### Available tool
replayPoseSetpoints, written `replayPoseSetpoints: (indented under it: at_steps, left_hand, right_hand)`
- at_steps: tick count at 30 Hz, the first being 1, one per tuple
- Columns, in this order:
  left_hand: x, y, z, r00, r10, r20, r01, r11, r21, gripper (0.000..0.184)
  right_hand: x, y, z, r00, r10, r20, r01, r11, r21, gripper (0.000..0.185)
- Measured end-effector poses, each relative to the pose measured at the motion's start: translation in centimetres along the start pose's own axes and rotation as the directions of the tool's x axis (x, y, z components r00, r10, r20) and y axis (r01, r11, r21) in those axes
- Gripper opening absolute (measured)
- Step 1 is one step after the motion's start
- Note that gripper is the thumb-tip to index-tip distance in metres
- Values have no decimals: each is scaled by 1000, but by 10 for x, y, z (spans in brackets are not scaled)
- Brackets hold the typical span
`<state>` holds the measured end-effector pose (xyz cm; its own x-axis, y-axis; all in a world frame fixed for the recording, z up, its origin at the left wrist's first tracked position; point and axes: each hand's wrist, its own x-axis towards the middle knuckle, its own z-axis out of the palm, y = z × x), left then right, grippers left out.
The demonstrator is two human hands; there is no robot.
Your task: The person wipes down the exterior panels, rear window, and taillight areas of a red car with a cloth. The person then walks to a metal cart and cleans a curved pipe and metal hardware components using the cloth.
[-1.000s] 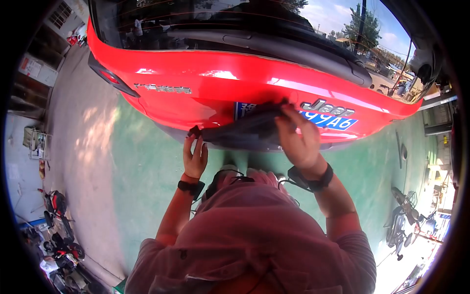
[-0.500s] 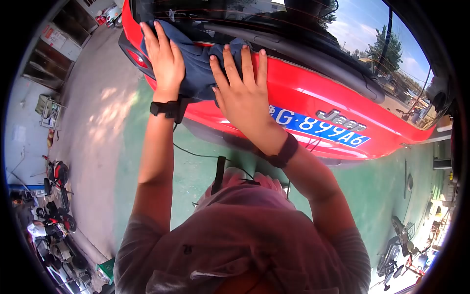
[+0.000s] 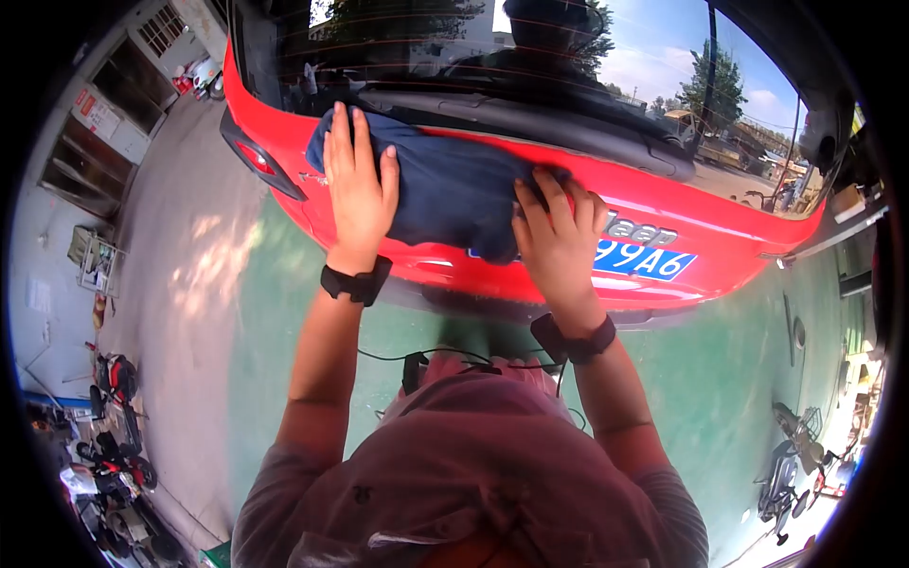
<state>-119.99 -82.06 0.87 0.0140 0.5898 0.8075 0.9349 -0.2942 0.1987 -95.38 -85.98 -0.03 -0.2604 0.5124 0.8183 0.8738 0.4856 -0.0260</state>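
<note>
A dark blue cloth (image 3: 450, 185) is spread across the red tailgate of a car (image 3: 653, 194), below the rear window. My left hand (image 3: 360, 194) lies on the cloth's left end, its fingers stretched out and pointing up. At the other end, my right hand (image 3: 563, 232) has its fingers bent over the cloth's edge, where the fabric bunches up. The cloth and my right hand cover part of the blue licence plate (image 3: 649, 260) and of the silver Jeep lettering (image 3: 644, 230).
A wiper (image 3: 530, 123) runs under the rear window (image 3: 426, 47). Thin black cables (image 3: 426, 358) hang by my waist above the green floor (image 3: 682, 379). Motorbikes (image 3: 118, 464) stand on the left, and a bicycle (image 3: 791, 464) is on the right.
The cloth has been stretched out wider and moved right and lower. Both hands have shifted right and down with it. My right hand's fingers, outstretched before, are now bent.
</note>
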Motion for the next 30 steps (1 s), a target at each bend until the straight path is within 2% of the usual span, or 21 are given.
replayPoseSetpoints:
  at_steps: [1,4,7,10,11,12,14,16,19,20,23,26,27,30]
  left_hand:
    - [0,10,0,1000,12,10,-11,999,-36,57]
    - [-11,49,5,994,101,34,-96,986,-138,54]
    - [-24,84,18,975,211,65,-195,962,-192,52]
    - [-30,118,33,968,244,64,-223,947,-232,50]
    - [-32,124,34,974,219,59,-202,956,-213,49]
    - [-33,128,34,980,191,48,-179,964,-195,49]
    - [-34,129,22,978,185,95,-177,981,-83,46]
    - [-35,137,17,979,182,92,-183,983,10,42]
    - [-36,164,25,990,91,104,-91,996,-2,50]
    - [-35,175,29,992,62,107,-60,998,-24,52]
    - [-32,208,44,977,138,161,-117,984,-135,52]
    - [-37,231,58,977,126,173,-95,979,-179,54]
    - [-39,233,60,980,89,179,-59,984,-166,55]
    - [-46,219,61,988,-5,155,21,995,-97,54]
  right_hand:
    - [-2,7,-10,1000,4,-21,-3,999,48,29]
    - [-11,44,-33,987,99,-123,-106,993,-52,26]
    - [-18,79,-57,929,65,-364,-185,934,-306,22]
    - [-28,115,-66,855,252,-454,-439,817,-373,20]
    - [-37,129,-63,837,299,-458,-463,834,-301,19]
    - [-40,129,-58,814,382,-437,-486,861,-152,20]
    - [-40,117,-46,847,447,-288,-480,876,-49,35]
    - [-36,91,-45,926,347,-150,-363,927,-95,55]
    - [-35,91,-42,931,363,-32,-359,900,-248,69]
    - [-31,101,-45,926,373,-62,-376,887,-270,69]
    - [-8,145,-62,908,389,-157,-420,836,-352,68]
    - [0,166,-70,954,261,-150,-292,924,-247,63]
    - [-4,162,-67,969,223,-104,-236,962,-135,62]
    - [-32,144,-67,982,79,173,-74,997,-37,60]
